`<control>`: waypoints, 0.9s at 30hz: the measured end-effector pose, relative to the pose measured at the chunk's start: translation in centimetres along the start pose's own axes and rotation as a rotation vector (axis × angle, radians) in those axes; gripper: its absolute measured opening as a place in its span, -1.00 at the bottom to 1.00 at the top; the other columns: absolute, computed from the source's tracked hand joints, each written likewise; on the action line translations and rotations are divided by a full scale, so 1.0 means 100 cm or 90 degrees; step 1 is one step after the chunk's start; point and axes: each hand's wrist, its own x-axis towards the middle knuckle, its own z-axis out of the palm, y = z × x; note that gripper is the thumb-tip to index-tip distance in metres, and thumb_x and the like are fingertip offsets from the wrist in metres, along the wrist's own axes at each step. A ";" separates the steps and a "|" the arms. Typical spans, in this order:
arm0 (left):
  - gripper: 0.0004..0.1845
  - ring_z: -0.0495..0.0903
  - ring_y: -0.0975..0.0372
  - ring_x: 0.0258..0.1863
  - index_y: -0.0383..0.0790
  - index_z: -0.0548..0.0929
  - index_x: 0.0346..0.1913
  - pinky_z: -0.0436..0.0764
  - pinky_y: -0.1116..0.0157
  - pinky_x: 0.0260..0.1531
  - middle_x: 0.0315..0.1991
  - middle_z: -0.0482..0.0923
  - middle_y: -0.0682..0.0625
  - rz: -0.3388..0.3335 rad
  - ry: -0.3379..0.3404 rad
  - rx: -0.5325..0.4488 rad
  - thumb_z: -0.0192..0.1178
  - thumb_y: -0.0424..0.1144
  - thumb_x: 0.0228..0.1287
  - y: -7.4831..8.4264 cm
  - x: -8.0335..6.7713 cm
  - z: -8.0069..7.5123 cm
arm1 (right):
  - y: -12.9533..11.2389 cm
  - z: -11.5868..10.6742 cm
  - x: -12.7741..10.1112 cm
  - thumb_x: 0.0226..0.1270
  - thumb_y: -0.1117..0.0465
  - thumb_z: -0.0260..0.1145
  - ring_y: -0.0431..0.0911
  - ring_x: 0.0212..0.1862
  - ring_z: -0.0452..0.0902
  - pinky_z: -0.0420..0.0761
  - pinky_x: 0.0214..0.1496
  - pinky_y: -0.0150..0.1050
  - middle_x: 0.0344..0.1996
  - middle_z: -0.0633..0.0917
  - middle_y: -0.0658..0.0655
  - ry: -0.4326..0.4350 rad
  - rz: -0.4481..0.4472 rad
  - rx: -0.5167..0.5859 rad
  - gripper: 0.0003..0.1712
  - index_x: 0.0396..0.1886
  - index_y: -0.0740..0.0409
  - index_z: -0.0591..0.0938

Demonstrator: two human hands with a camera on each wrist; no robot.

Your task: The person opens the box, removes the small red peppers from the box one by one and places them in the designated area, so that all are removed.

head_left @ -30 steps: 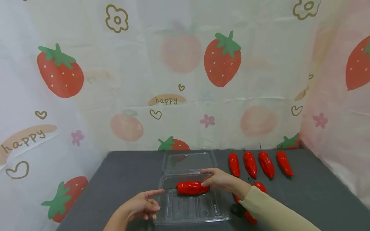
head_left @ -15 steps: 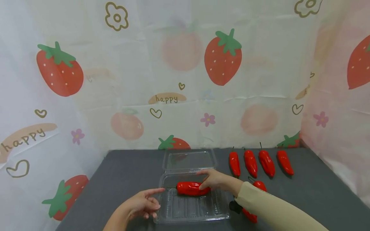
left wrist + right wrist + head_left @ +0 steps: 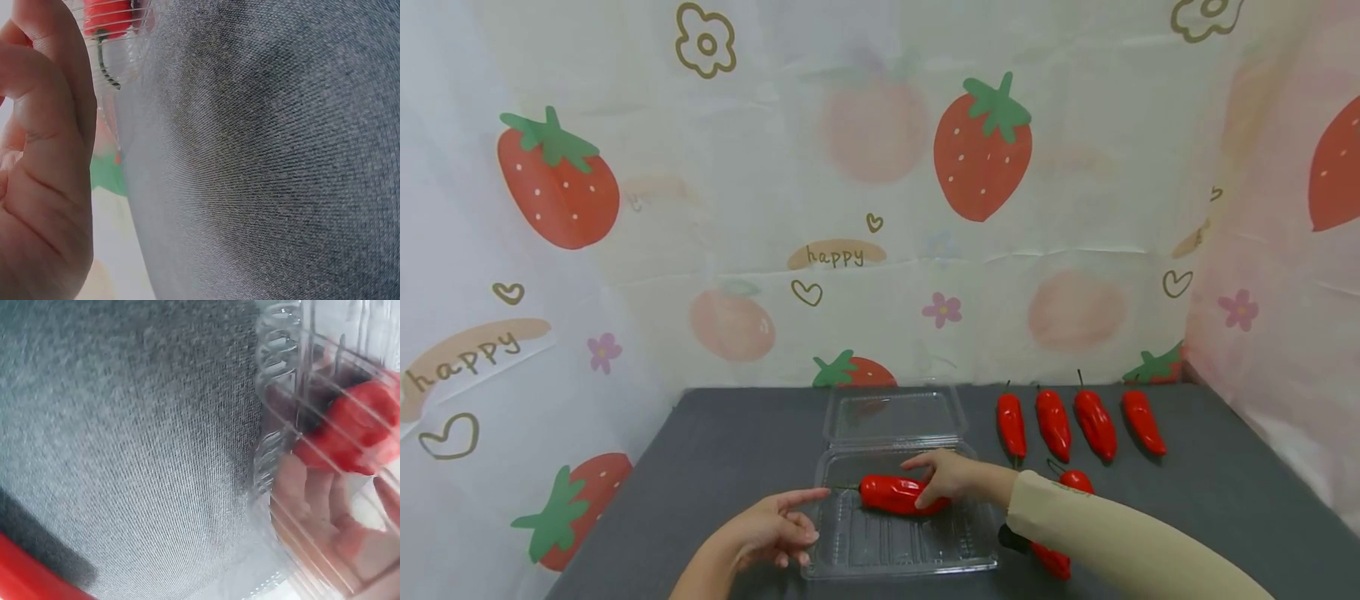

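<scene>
Strawberry-printed cloth is hanging behind and on both sides of a dark grey worktop [image 3: 737,450]. On it, a clear plastic clamshell box [image 3: 895,542] is lying with its lid [image 3: 891,414] folded back flat toward the cloth. One red pepper [image 3: 895,493] is lying crosswise in the far part of the box's tray, its thin stem pointing to the person's left. The right hand [image 3: 946,477] is resting on the pepper's right end, fingers curling over it and gripping it. The left hand [image 3: 775,529] is sitting just beside the tray's left rim with fingers loosely relaxed, the forefinger stretching toward the rim; it is holding nothing. Four more red peppers [image 3: 1075,423] are lying in a row to the right of the lid, and further ones [image 3: 1060,558] are partly hiding beneath the beige sleeve [image 3: 1120,542].
</scene>
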 end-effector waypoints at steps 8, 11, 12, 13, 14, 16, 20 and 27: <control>-0.25 0.61 0.34 -0.59 -0.38 0.11 0.49 0.45 0.52 -0.67 -0.44 0.59 0.03 0.000 0.004 0.001 0.16 -0.52 0.27 0.003 0.001 0.001 | -0.003 -0.001 0.002 0.02 0.50 0.47 0.00 -0.20 0.42 0.51 -0.20 -0.18 -0.24 0.54 0.18 -0.063 -0.024 -0.011 -0.30 0.23 0.10 0.59; -0.24 0.61 0.35 -0.59 -0.38 0.11 0.49 0.46 0.52 -0.67 -0.44 0.60 0.03 -0.002 0.000 -0.003 0.16 -0.52 0.27 0.002 0.000 0.001 | -0.002 0.001 0.003 0.03 0.51 0.45 0.04 -0.10 0.47 0.56 -0.01 -0.03 -0.14 0.60 0.22 -0.096 -0.042 -0.028 -0.30 0.24 0.10 0.59; -0.25 0.62 0.35 -0.59 -0.38 0.11 0.49 0.46 0.52 -0.67 -0.44 0.60 0.02 -0.004 0.000 -0.005 0.16 -0.52 0.27 0.001 0.000 0.001 | -0.001 0.001 0.003 0.04 0.51 0.44 0.06 -0.06 0.48 0.54 0.05 0.04 -0.10 0.61 0.23 -0.104 -0.046 -0.031 -0.31 0.24 0.09 0.59; -0.25 0.61 0.35 -0.60 -0.38 0.11 0.49 0.46 0.52 -0.67 -0.44 0.60 0.03 -0.005 -0.001 -0.006 0.16 -0.53 0.27 0.001 0.000 0.001 | -0.001 0.002 0.003 0.04 0.51 0.43 0.08 -0.03 0.49 0.52 0.09 0.10 -0.07 0.61 0.23 -0.113 -0.049 -0.034 -0.31 0.24 0.09 0.59; -0.25 0.61 0.35 -0.60 -0.38 0.11 0.49 0.46 0.52 -0.67 -0.45 0.60 0.03 -0.006 -0.001 -0.007 0.16 -0.53 0.27 0.000 0.000 0.002 | 0.000 0.002 0.002 0.05 0.51 0.43 0.09 0.00 0.48 0.50 0.11 0.13 -0.04 0.61 0.23 -0.122 -0.051 -0.032 -0.31 0.24 0.08 0.59; -0.25 0.61 0.35 -0.60 -0.38 0.11 0.49 0.46 0.52 -0.67 -0.45 0.59 0.03 -0.007 0.001 -0.006 0.15 -0.52 0.27 -0.001 0.001 0.002 | 0.001 0.002 0.002 0.06 0.51 0.41 0.09 0.00 0.48 0.48 0.12 0.15 -0.04 0.61 0.21 -0.134 -0.056 -0.031 -0.31 0.25 0.06 0.59; -0.26 0.61 0.35 -0.59 -0.38 0.12 0.48 0.46 0.52 -0.67 -0.44 0.59 0.03 -0.003 0.004 -0.002 0.16 -0.51 0.27 0.000 0.001 0.001 | 0.003 0.000 0.002 0.08 0.51 0.40 0.05 -0.04 0.47 0.45 0.14 0.15 -0.06 0.61 0.18 -0.138 -0.065 -0.022 -0.32 0.24 0.06 0.60; -0.26 0.62 0.35 -0.59 -0.39 0.13 0.48 0.46 0.52 -0.67 -0.44 0.59 0.02 0.002 0.005 0.006 0.17 -0.52 0.26 -0.001 0.001 -0.001 | 0.002 -0.003 -0.001 0.14 0.50 0.37 0.00 -0.13 0.48 0.59 -0.03 -0.03 -0.15 0.63 0.14 -0.137 -0.092 0.030 -0.36 0.27 0.13 0.56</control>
